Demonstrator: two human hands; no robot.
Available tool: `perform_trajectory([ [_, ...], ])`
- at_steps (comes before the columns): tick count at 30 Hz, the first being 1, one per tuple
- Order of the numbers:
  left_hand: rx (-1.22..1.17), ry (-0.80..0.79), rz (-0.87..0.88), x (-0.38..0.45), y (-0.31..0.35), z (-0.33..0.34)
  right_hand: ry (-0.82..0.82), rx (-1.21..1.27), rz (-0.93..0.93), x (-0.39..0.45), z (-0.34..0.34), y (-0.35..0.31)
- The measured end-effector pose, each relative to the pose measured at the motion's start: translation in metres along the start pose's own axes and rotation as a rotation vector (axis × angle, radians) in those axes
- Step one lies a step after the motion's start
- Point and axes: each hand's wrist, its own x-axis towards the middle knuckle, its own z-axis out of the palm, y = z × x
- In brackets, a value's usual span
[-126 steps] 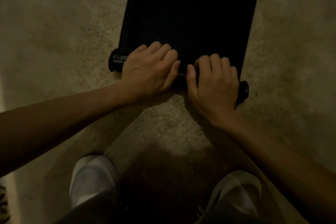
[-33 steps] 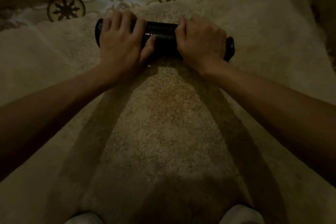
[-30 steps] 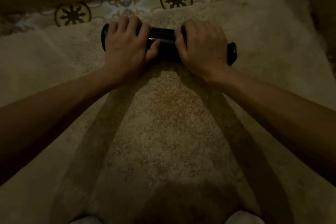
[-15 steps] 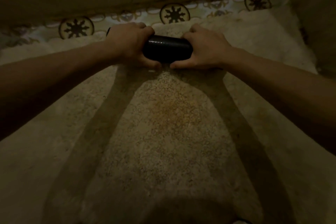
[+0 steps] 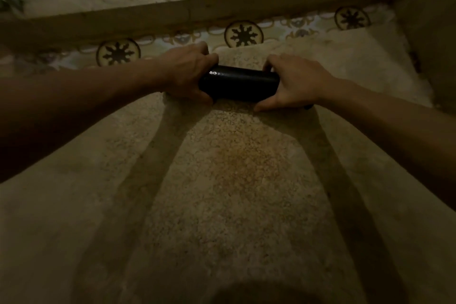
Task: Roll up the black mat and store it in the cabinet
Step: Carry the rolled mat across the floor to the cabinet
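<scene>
The black mat is rolled into a tight cylinder and lies crosswise near the far edge of a beige carpet. My left hand is wrapped around its left end, thumb underneath. My right hand grips the right end the same way. Only the middle of the roll shows between the hands; both ends are hidden by my fingers. No cabinet is in view.
The beige carpet fills the foreground. Beyond its far edge runs patterned floor tile with dark round motifs, then a low wooden ledge. A dark vertical surface stands at the right.
The flat mat has been rolled up fully. Both hands shifted from pressing on top of the roll to clasping its ends, and the view has tilted up toward the ledge.
</scene>
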Motion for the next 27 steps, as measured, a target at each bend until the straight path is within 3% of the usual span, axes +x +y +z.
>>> perform_trajectory([
  [4, 0.003, -0.091, -0.067, -0.014, 0.014, -0.02, -0.072, 0.038, 0.037, -0.019, -0.011, -0.011],
  [9, 0.001, -0.077, -0.008, -0.06, 0.038, -0.077, -0.106, 0.101, 0.041, -0.073, -0.067, -0.044],
  [27, -0.098, -0.17, -0.022, -0.275, 0.091, -0.494, -0.145, 0.155, 0.045, -0.26, -0.476, -0.196],
])
